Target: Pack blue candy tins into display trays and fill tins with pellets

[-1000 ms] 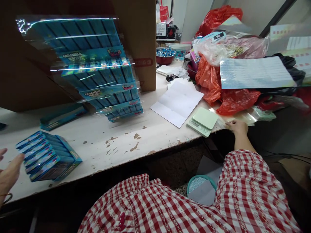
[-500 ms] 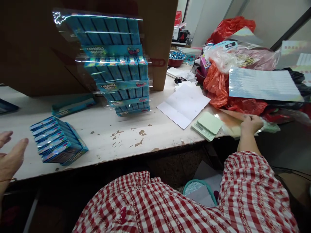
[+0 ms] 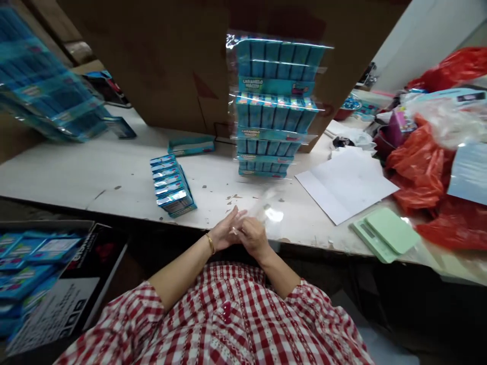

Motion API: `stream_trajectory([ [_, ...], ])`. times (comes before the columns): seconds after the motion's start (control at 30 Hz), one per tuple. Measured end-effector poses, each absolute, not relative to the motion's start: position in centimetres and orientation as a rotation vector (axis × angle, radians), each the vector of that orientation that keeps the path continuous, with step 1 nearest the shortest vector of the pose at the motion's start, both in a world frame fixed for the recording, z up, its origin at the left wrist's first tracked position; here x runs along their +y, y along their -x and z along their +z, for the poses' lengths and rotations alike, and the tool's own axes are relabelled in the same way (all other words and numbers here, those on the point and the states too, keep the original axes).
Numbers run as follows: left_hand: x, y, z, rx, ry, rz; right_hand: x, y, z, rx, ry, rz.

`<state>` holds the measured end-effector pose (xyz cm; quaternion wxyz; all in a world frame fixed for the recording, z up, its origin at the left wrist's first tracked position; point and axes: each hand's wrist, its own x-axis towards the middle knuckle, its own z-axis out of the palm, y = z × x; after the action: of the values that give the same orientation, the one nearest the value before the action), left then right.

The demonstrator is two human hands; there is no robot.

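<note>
Both my hands meet at the front edge of the table. My right hand (image 3: 254, 236) is closed, pinching a clear plastic bag (image 3: 272, 213) that spreads out to the right over the tabletop. My left hand (image 3: 225, 232), with a gold bracelet at the wrist, lies against it with fingers stretched out; whether it touches the bag I cannot tell. To the left stands a blue display tray filled with a row of small blue boxes (image 3: 171, 185). Behind the hands rises a stack of plastic-wrapped trays of blue boxes (image 3: 274, 111). An empty blue tray (image 3: 192, 146) lies further back.
A large cardboard box (image 3: 171, 66) backs the table. On the right are white paper sheets (image 3: 348, 182), a pale green scale (image 3: 386, 233) and red plastic bags (image 3: 422, 162). An open carton (image 3: 87, 268) of blue packs sits lower left. More wrapped trays (image 3: 45, 81) lean at far left.
My right hand has come from the pile on the right to the table's front middle, now holding a clear bag. My left hand has moved in beside it. The view has swung left.
</note>
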<state>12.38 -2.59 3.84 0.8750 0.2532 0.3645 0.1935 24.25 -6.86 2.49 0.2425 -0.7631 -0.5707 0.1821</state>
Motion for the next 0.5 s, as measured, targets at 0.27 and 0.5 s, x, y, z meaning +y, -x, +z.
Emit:
stream_trajectory([
  [0.27,-1.2,-10.8,0.7,0.987,-0.454,0.68,-8.5,-27.5,1.6,-1.521,1.508,0.632],
  [0.5,-0.9,-9.1,1.2,1.094,-0.537,0.693,-9.5,-46.9,9.3,-0.654,1.895,-0.231],
])
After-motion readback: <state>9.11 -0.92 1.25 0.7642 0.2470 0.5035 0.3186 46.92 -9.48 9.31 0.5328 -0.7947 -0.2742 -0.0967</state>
